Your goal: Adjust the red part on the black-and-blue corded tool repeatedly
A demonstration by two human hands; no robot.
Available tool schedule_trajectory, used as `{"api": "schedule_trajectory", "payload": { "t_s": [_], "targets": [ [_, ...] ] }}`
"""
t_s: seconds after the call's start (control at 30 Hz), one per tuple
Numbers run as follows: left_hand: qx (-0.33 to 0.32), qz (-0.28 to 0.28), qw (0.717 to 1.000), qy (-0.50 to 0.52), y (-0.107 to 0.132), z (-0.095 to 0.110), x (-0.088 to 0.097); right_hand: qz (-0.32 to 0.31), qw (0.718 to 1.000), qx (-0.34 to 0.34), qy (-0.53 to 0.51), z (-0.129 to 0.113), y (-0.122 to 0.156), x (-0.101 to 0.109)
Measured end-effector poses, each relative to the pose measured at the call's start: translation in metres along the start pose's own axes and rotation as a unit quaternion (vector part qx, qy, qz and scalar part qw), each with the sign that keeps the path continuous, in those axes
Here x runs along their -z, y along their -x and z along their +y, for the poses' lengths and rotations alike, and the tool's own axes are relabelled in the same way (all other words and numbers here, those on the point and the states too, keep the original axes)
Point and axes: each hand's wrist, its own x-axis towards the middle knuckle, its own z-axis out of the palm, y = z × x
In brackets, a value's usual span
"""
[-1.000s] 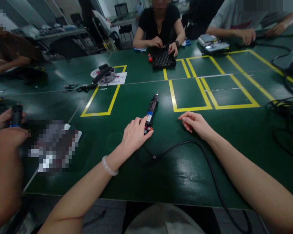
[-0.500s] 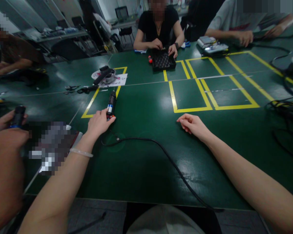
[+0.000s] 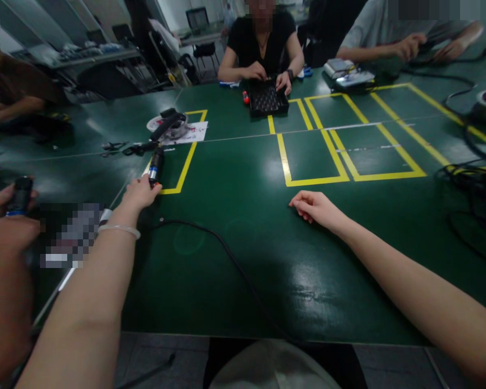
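Note:
My left hand (image 3: 141, 193) is closed around the lower part of a black electric screwdriver (image 3: 156, 163) with a blue and silver band. It lies at the near left yellow tape frame (image 3: 188, 166), its black end pointing away from me. A black cord (image 3: 227, 246) runs from near that hand across the green table (image 3: 235, 292) to the front edge. My right hand (image 3: 314, 206) rests on the table with its fingers curled in and nothing visible in them, just below another yellow tape frame (image 3: 318, 182).
A co-worker's hand (image 3: 12, 227) at the left holds a similar black tool (image 3: 21, 194). Across the table another person works over a black tray (image 3: 268, 102). A ring-shaped item (image 3: 168, 127) lies on white paper (image 3: 196, 132). Coiled black cables (image 3: 472, 186) lie at the right.
My left hand has moved left with the electric screwdriver, drawing the cord's end left too. My right hand has barely moved.

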Motion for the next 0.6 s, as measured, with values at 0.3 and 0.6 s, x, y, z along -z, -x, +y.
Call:
{"api": "schedule_trajectory", "payload": {
  "t_s": [0.3, 0.6],
  "targets": [
    [0.019, 0.065, 0.998, -0.003, 0.015, 0.018, -0.009, -0.006, 0.997, 0.052, -0.064, 0.005, 0.007, 0.002],
    [0.053, 0.087, 0.994, 0.028, 0.023, 0.026, -0.003, 0.005, 0.996, 0.062, -0.07, 0.005, 0.011, -0.001]
  ]
}}
